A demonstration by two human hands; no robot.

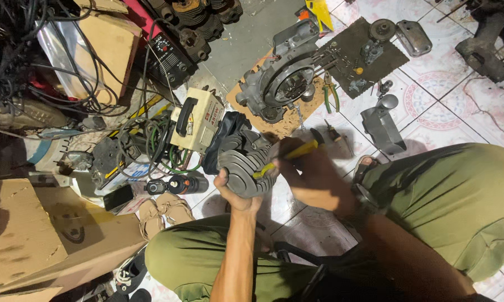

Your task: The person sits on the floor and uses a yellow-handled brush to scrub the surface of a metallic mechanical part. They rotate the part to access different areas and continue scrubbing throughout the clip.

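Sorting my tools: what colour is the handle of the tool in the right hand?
Yellow handle, clearest in the head view.

Both hands (238,193) (313,173) clenched, close together

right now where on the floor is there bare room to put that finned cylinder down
Bare tile lies right of the grey metal cover, above the right knee, and in a small patch below the finned cylinder between the knees. The left side is crowded: the welder box, cables and cardboard.
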